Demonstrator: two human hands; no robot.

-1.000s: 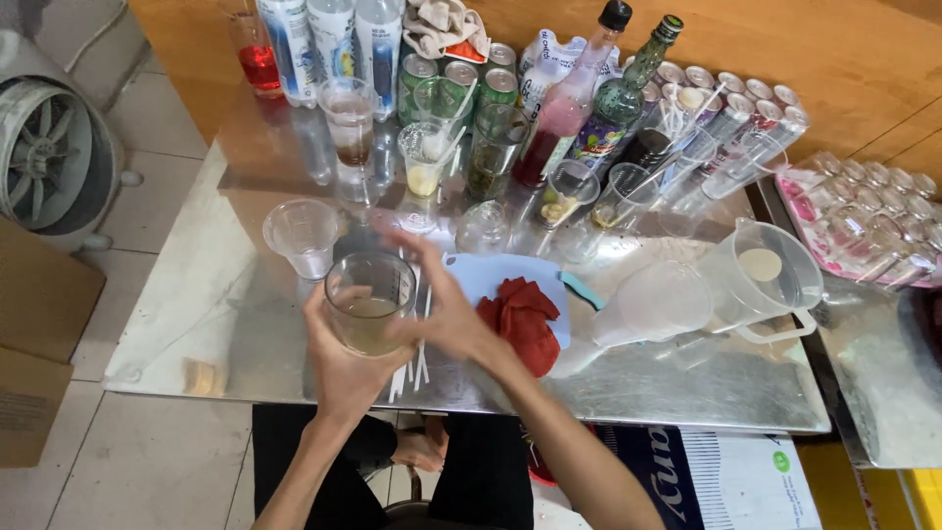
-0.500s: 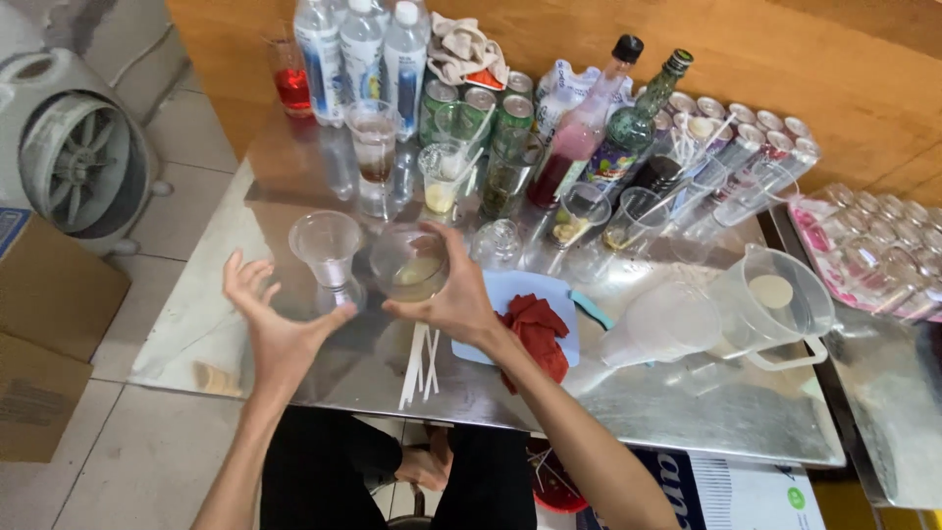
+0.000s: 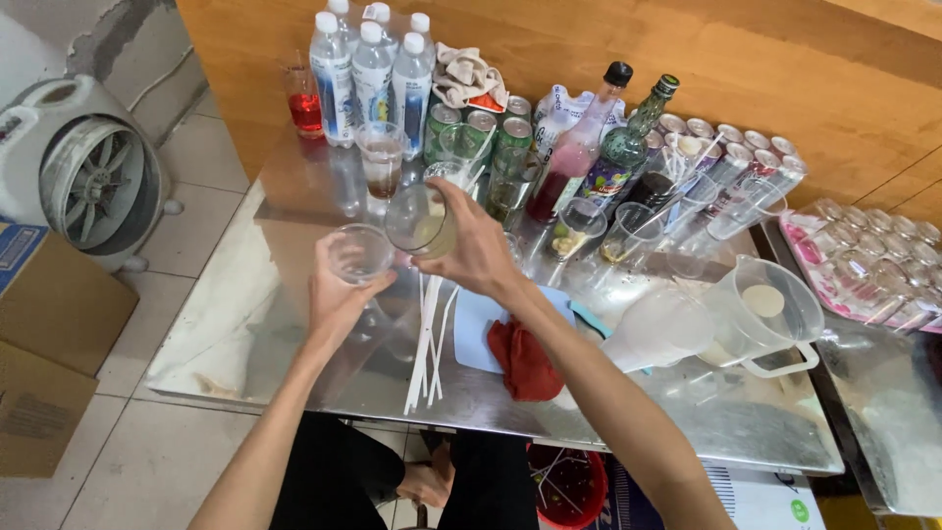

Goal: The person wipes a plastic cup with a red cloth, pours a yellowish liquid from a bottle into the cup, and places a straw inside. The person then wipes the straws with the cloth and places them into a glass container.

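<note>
My right hand [image 3: 478, 250] grips a clear cup of pale yellowish drink [image 3: 420, 222], tilted above the steel table [image 3: 255, 324]. Just to its left, my left hand [image 3: 336, 294] holds an empty clear plastic cup [image 3: 359, 252] from below. The two cups sit close together, rims almost touching. Several white straws [image 3: 429, 334] lie on the table beneath my hands. A red cloth [image 3: 525, 358] rests on a light blue board [image 3: 471, 329] under my right forearm.
Water bottles [image 3: 373, 74], green cans [image 3: 510, 132], glass bottles [image 3: 628, 137], filled cups and silver cans [image 3: 746, 157] crowd the back. A clear pitcher [image 3: 770, 314] stands at right, a tray of glasses [image 3: 873, 265] beyond. A fan [image 3: 83, 172] and cardboard boxes [image 3: 49, 334] sit left.
My right hand lifted the cup of yellowish drink up and farther back. My left hand, empty and spread before, closed on the empty cup and raised it beside the other.
</note>
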